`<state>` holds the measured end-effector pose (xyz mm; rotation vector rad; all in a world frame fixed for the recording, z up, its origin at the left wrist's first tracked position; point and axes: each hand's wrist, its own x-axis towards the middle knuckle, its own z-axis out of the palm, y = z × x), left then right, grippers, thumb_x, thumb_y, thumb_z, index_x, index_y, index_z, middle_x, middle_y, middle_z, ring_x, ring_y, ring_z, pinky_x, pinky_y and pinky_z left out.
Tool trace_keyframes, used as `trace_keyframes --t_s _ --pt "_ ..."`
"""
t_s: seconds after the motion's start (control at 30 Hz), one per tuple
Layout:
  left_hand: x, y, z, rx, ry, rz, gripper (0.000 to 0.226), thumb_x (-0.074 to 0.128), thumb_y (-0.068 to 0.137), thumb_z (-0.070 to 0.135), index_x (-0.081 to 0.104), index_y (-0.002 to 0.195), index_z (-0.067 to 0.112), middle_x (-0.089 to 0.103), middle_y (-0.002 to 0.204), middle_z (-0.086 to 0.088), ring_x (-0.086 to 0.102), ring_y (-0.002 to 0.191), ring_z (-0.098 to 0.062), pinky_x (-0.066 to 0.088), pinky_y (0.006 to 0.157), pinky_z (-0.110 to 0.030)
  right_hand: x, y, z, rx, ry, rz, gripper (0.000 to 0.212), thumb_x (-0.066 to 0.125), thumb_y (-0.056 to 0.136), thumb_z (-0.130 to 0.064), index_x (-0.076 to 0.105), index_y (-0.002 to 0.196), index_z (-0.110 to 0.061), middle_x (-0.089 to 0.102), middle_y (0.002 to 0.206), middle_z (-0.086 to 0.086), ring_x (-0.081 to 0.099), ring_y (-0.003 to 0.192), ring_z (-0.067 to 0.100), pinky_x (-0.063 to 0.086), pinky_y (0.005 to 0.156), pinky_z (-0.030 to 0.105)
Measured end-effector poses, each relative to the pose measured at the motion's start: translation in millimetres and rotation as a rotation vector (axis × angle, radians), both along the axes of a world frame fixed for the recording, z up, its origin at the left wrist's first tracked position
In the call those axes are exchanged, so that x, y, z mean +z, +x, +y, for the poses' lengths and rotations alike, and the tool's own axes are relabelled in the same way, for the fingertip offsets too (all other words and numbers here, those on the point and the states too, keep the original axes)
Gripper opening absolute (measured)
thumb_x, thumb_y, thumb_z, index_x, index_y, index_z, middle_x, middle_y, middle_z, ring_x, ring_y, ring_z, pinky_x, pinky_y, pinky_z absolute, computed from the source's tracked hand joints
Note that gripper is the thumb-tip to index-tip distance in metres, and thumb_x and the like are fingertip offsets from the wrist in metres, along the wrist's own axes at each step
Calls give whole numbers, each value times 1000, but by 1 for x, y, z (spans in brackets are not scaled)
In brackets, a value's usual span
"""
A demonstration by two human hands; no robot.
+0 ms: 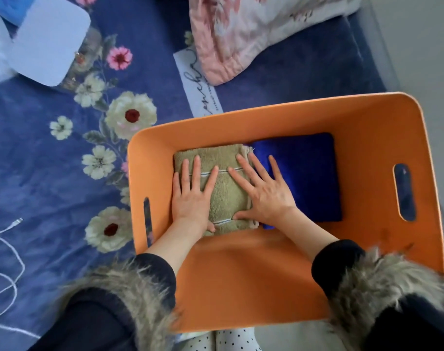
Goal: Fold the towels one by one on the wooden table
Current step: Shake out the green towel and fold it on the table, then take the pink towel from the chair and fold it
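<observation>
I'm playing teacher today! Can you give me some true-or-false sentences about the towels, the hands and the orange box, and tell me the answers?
1. Both hands lie flat on the tan towel. True: the left hand and the right hand press it with straight fingers.
2. The tan towel is on the flowery blanket. False: it sits inside the orange box.
3. A blue towel lies folded beside the tan one. True.
4. The blue towel is to the left of the tan one. False: it is to the right.
5. The white cable is in the box. False: it lies on the blanket.
</observation>
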<state>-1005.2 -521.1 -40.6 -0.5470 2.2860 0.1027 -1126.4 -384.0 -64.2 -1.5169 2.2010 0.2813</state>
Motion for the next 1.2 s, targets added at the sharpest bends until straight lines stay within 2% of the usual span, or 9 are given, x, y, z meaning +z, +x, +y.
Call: trace_keyframes --t_s 0.13,0.27,0.43,0.53,0.63,0.77,0.9,1.03,1.2 --pt "11 -9 -4 -7 47 -87 141 75 59 61 -41 132 23 -47 137 -19 -33 133 -39 -10 113 -50 10 0 -4 17 46 8 108 35 70 -83 -37 134 -32 -41 142 0 -30 138 24 -19 107 55" --pt "39 -24 -9 49 158 -150 118 66 72 60 -22 144 28 -32 149 -16 -23 139 -36 -7 115 -50 35 1 -9 -36 77 -65 98 39 77 -76 -17 145 -33 -23 154 -1 -17 143 23 -11 111 56" --pt "89 -14 -12 96 272 85 69 40 94 49 3 149 30 -10 157 -7 -11 144 -27 0 116 -48 97 4 10 -275 -26 -68 78 41 90 -57 -3 148 -31 1 158 2 0 145 22 1 115 51" --pt "128 -2 -10 130 367 339 58 37 97 42 15 148 27 7 158 -6 2 145 -23 5 116 -40 144 9 33 -383 -115 -22 69 44 93 -45 8 149 -27 18 155 1 15 143 20 8 115 45" --pt "173 4 -7 126 412 607 53 40 96 40 26 146 26 19 155 -3 10 144 -18 8 116 -33 194 18 56 -488 -233 59 66 47 92 -43 17 148 -26 29 152 1 22 141 20 12 115 43" --pt "232 2 5 -24 438 768 51 45 95 38 33 143 27 26 153 0 15 143 -17 12 118 -37 262 36 86 -670 -334 172 68 50 89 -47 21 147 -28 26 153 0 22 141 18 11 115 43" --pt "284 -4 38 -205 533 822 52 46 95 36 32 144 28 25 153 3 12 144 -15 12 117 -39 322 75 129 -906 -399 309 69 52 88 -48 22 146 -29 23 154 -1 21 142 20 13 114 46" --pt "324 10 95 -459 662 830 53 46 95 36 29 144 28 26 153 5 12 144 -15 11 117 -38 369 148 178 -1147 -472 448 66 52 88 -49 28 145 -26 26 153 1 24 141 20 14 113 46" --pt "364 50 190 -793 859 816 53 50 94 34 33 143 25 29 151 2 15 143 -17 12 115 -40 406 262 236 -1495 -467 585 66 46 90 -52 19 146 -30 17 155 -6 14 143 11 7 115 41"
